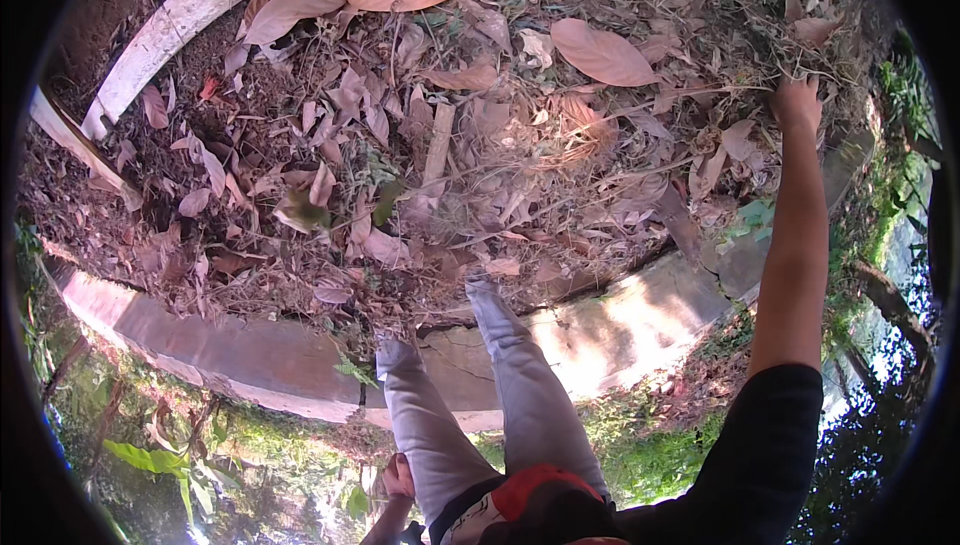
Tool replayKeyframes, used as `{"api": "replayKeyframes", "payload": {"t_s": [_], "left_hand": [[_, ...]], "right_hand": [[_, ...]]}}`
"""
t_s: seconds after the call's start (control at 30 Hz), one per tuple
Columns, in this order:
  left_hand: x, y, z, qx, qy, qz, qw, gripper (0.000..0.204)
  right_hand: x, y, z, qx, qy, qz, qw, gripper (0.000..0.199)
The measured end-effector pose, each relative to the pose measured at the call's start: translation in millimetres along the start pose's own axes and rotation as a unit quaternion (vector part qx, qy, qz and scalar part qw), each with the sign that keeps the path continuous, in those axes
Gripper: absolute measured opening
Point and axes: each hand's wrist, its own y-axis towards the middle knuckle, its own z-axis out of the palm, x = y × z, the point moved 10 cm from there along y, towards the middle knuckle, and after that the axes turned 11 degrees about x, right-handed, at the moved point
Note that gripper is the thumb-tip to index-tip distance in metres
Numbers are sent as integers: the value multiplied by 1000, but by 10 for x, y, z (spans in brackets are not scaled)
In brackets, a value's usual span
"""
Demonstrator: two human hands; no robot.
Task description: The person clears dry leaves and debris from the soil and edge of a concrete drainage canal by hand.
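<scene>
My right arm stretches far out to the right. At its end, my right hand [797, 103] is down in the litter with its fingers closed on dry grass [765, 87]; the fingertips are partly hidden. Thin dry stems and brown leaves lie around it. My left hand [398, 475] hangs low beside my left thigh, fingers curled in, with nothing visible in it. A large brown leaf [604, 53] lies on the litter to the left of my right hand.
A curved, cracked concrete kerb [270, 350] runs beneath my legs. A pale curved trunk-like piece [185, 20] lies at the far left. A short stick [438, 145] rests among dry leaves in the middle. Green plants [150, 460] grow behind the kerb, and branches [890, 305] stand at right.
</scene>
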Motion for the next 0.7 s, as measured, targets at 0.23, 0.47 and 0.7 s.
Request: {"api": "replayKeyframes", "payload": {"t_s": [0.23, 0.47, 0.7], "left_hand": [[44, 53, -15, 43, 31, -27, 998, 60], [514, 215, -252, 17, -22, 41, 999, 63], [763, 296, -377, 15, -44, -5, 999, 56]], "right_hand": [[116, -296, 748, 204, 6, -72, 976, 61], [353, -655, 1663, 93, 208, -169, 959, 37], [1172, -1833, -777, -253, 376, -115, 884, 23]]}}
